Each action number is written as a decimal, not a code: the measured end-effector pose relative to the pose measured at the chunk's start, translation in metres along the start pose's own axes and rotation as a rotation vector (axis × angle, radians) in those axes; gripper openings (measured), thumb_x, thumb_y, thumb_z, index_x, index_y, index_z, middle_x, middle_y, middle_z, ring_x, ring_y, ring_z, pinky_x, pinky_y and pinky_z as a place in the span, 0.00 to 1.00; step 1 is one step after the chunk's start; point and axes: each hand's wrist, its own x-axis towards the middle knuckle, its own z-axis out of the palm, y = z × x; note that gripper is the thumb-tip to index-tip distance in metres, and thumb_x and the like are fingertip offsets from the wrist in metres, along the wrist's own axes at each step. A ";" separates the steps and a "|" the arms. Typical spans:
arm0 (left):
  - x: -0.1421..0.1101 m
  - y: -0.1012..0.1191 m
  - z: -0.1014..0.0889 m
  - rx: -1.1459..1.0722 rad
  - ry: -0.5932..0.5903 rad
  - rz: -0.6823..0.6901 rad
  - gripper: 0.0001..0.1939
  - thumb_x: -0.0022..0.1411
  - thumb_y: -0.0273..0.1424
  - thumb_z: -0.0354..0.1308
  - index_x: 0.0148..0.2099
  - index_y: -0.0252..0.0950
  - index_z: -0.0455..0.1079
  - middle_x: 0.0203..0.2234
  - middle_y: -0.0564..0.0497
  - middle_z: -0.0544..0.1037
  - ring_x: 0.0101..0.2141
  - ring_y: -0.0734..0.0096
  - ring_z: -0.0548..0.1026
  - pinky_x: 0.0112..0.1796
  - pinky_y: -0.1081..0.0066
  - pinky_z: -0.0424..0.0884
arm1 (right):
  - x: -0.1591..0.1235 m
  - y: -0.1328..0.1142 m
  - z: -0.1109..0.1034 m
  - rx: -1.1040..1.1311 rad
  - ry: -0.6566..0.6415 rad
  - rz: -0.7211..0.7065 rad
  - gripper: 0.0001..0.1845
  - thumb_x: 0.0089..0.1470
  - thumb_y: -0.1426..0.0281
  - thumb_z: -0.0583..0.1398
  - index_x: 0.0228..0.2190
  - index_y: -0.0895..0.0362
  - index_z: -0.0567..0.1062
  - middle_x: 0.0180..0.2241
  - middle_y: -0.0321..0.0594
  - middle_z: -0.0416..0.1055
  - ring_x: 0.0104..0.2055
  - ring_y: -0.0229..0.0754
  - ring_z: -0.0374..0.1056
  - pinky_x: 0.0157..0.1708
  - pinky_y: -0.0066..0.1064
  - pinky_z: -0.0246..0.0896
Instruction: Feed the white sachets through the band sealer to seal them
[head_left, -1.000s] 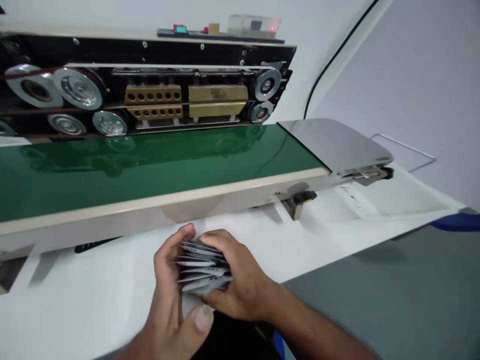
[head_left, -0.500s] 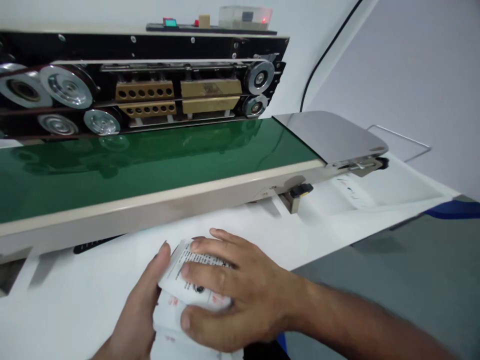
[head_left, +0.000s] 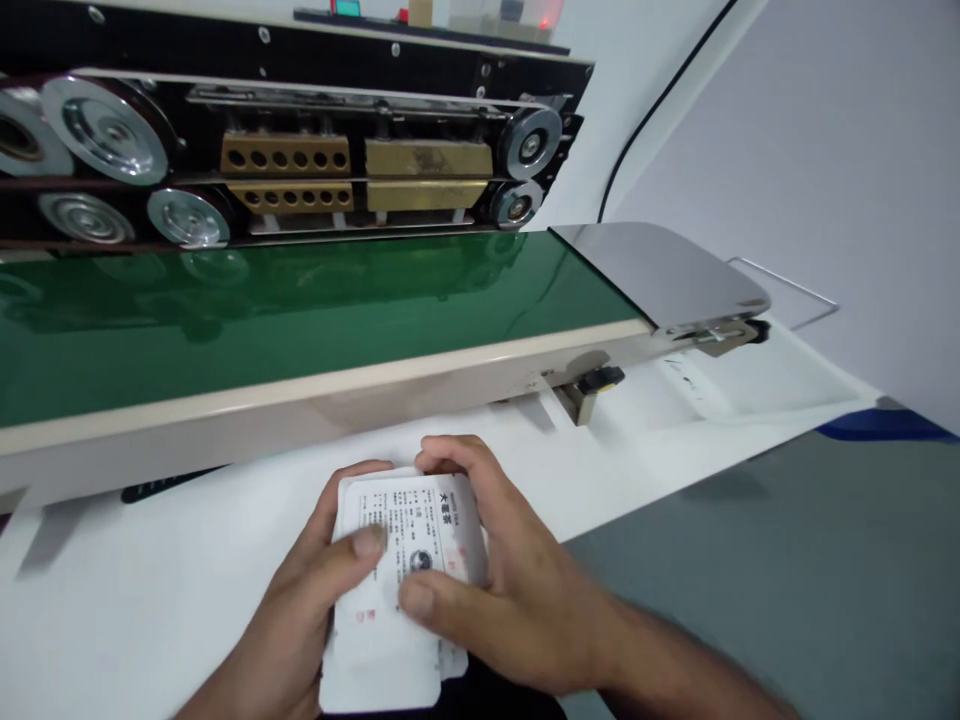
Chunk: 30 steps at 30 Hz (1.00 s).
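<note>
While standing at the near edge of the white table (head_left: pixel 135 580), the person is gripping a stack of printed white packets (head_left: pixel 394 590) between the left hand (head_left: pixel 300 590) and right hand (head_left: pixel 510 600), both closed around it, near the sealer's green belt (head_left: pixel 300 310).

Pale grey wall (head_left: pixel 825 150) at right, black cable (head_left: pixel 660 100) running up beside it. White worktop (head_left: pixel 97 590) reaches a blue strip (head_left: pixel 877 425) at its far corner; grey floor (head_left: pixel 765 570) lies below its front edge.
</note>
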 end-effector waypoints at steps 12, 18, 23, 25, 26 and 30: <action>0.001 0.000 -0.005 0.292 0.099 0.081 0.33 0.56 0.38 0.65 0.59 0.57 0.54 0.37 0.56 0.80 0.34 0.67 0.78 0.33 0.72 0.72 | 0.007 0.014 -0.003 0.601 0.252 -0.111 0.23 0.56 0.73 0.64 0.51 0.48 0.67 0.34 0.34 0.68 0.38 0.38 0.68 0.39 0.31 0.66; -0.003 0.008 0.003 0.306 0.133 0.027 0.32 0.54 0.37 0.64 0.59 0.58 0.56 0.35 0.58 0.82 0.36 0.67 0.79 0.33 0.74 0.71 | 0.018 0.019 -0.022 0.532 0.085 -0.219 0.14 0.53 0.72 0.65 0.20 0.56 0.69 0.35 0.38 0.64 0.48 0.46 0.65 0.46 0.38 0.64; -0.003 0.009 0.004 0.214 0.193 -0.009 0.29 0.57 0.41 0.61 0.58 0.59 0.57 0.35 0.59 0.83 0.31 0.69 0.80 0.31 0.76 0.71 | 0.030 0.036 -0.026 0.482 -0.047 -0.206 0.18 0.56 0.68 0.63 0.18 0.57 0.65 0.35 0.40 0.68 0.51 0.48 0.65 0.49 0.40 0.61; -0.002 0.007 0.003 0.179 0.208 0.019 0.27 0.59 0.45 0.59 0.59 0.55 0.58 0.36 0.55 0.84 0.31 0.69 0.79 0.31 0.76 0.72 | 0.033 0.039 -0.028 0.472 -0.063 -0.214 0.19 0.55 0.65 0.64 0.17 0.56 0.65 0.35 0.40 0.69 0.51 0.49 0.66 0.47 0.40 0.62; -0.002 0.006 0.003 0.180 0.206 0.038 0.28 0.57 0.46 0.59 0.59 0.54 0.58 0.36 0.54 0.84 0.29 0.70 0.79 0.32 0.75 0.73 | 0.034 0.039 -0.029 0.470 -0.075 -0.216 0.20 0.55 0.64 0.64 0.17 0.56 0.65 0.34 0.40 0.69 0.51 0.49 0.66 0.47 0.40 0.62; -0.005 0.000 0.005 0.299 0.200 0.072 0.36 0.49 0.44 0.68 0.58 0.56 0.57 0.33 0.56 0.81 0.25 0.70 0.77 0.27 0.73 0.72 | 0.035 0.036 -0.022 0.441 -0.098 -0.197 0.11 0.56 0.65 0.63 0.25 0.56 0.72 0.42 0.42 0.72 0.50 0.47 0.67 0.48 0.40 0.63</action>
